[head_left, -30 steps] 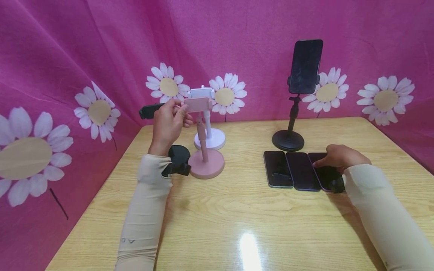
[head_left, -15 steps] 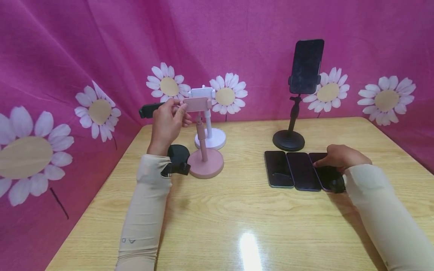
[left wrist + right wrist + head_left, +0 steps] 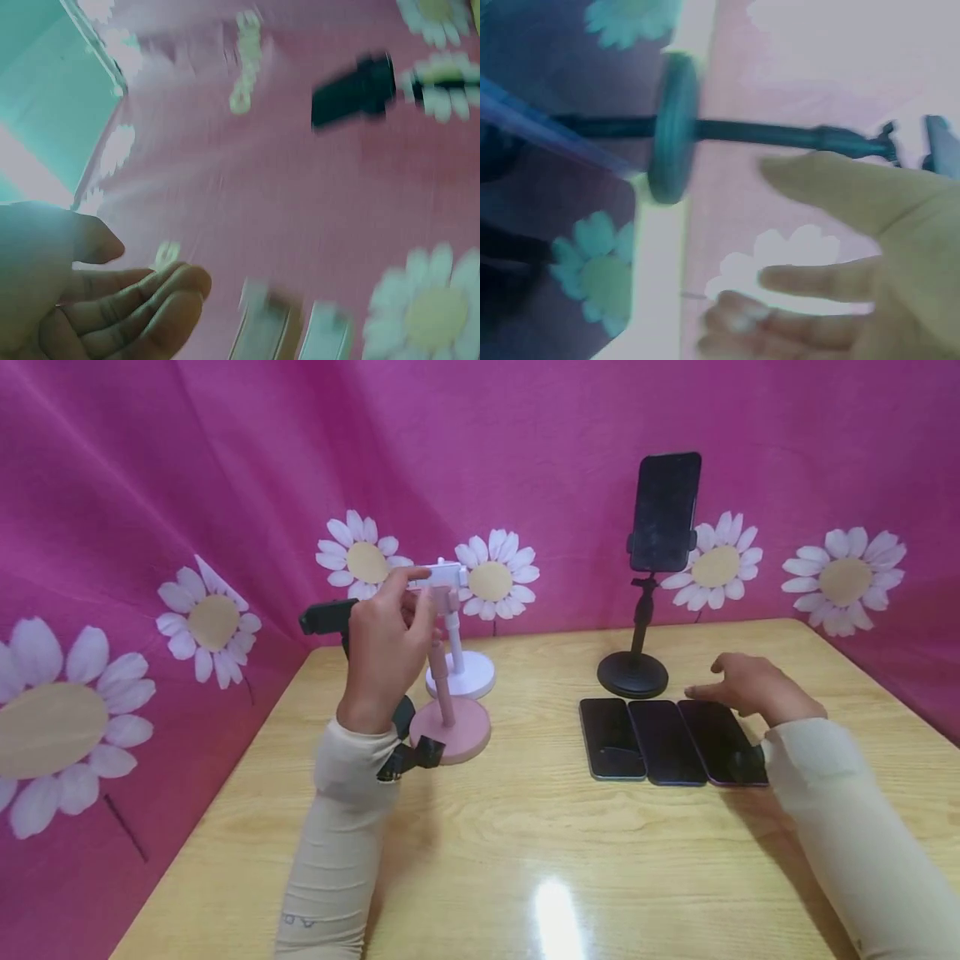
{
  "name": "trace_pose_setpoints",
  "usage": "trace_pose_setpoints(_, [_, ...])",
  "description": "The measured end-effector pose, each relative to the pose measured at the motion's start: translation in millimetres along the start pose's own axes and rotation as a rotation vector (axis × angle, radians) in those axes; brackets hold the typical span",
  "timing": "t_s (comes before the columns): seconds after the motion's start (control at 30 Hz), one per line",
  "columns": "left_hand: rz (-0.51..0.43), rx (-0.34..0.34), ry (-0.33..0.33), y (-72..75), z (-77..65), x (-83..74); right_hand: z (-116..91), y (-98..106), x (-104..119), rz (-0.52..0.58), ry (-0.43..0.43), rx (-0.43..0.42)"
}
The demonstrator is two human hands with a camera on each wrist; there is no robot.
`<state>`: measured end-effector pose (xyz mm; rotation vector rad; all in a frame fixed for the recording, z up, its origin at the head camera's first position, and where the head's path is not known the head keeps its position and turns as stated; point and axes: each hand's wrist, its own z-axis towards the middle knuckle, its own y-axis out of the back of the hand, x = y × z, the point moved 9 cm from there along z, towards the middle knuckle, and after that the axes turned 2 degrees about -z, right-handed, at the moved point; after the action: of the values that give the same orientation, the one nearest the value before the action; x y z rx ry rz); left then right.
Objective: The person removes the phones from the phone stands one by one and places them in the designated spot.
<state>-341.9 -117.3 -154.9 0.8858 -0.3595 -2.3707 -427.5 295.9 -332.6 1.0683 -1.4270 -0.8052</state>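
My left hand [image 3: 386, 647] is raised in front of the pink phone stand [image 3: 459, 739], overlapping its holder in the head view. In the left wrist view its loosely bent fingers [image 3: 169, 330] hold nothing, and the pink holder [image 3: 262, 330] shows apart from them. My right hand [image 3: 761, 689] hovers over the far end of the rightmost dark phone [image 3: 712, 739], thumb and fingers spread. The right wrist view shows nothing in its grasp. Two more dark phones, a middle one [image 3: 667, 743] and a left one [image 3: 611, 739], lie face up beside it.
Behind the pink stand is a white phone stand [image 3: 480, 677]. A black stand's holder [image 3: 326, 617] rises at the left, partly hidden by my left hand. Back right, another black stand [image 3: 633, 674] carries an upright phone [image 3: 666, 510]. A pink flowered cloth [image 3: 570, 443] hangs behind the table.
My left hand has released the edge of the pink holder and shifted right, and that holder looks turned. My right hand has lifted off the rightmost phone and moved slightly away.
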Motion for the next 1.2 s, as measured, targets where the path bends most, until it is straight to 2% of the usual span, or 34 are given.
trace_pose_setpoints(0.1, [-0.174,0.116,-0.027,-31.3,6.4,-19.1,0,25,15,0.036,0.053,-0.143])
trace_pose_setpoints(0.23, [-0.338,0.297,0.010,-87.1,22.4,-33.5,0,52,35,0.180,0.125,-0.237])
trace_pose_setpoints(0.33, [-0.469,0.414,0.106,-130.8,35.2,-36.0,2,68,44,0.355,0.158,-0.261])
trace_pose_setpoints(0.43, [-0.592,0.519,0.281,-174.5,45.1,-30.8,7,81,49,0.560,0.156,-0.256])
trace_pose_setpoints(0.53, [-0.677,0.572,0.444,-211.4,54.1,-24.4,13,89,54,0.694,0.141,-0.233])
trace_pose_setpoints(0.6, [-0.707,0.575,0.523,-231.1,60.5,-18.9,18,93,57,0.740,0.127,-0.226])
trace_pose_setpoints(0.73, [-0.742,0.530,0.627,-257.6,70.8,-7.0,29,99,69,0.819,0.111,-0.223])
trace_pose_setpoints(0.87, [-0.780,0.509,0.695,-279.7,74.2,2.3,39,101,77,0.895,0.105,-0.219])
trace_pose_setpoints(1.03, [-0.838,0.561,0.745,-306.7,69.8,-1.5,41,98,78,0.908,0.134,-0.194])
trace_pose_setpoints(1.2, [-0.855,0.598,0.748,-319.3,66.8,-8.6,37,99,77,0.911,0.176,-0.185])
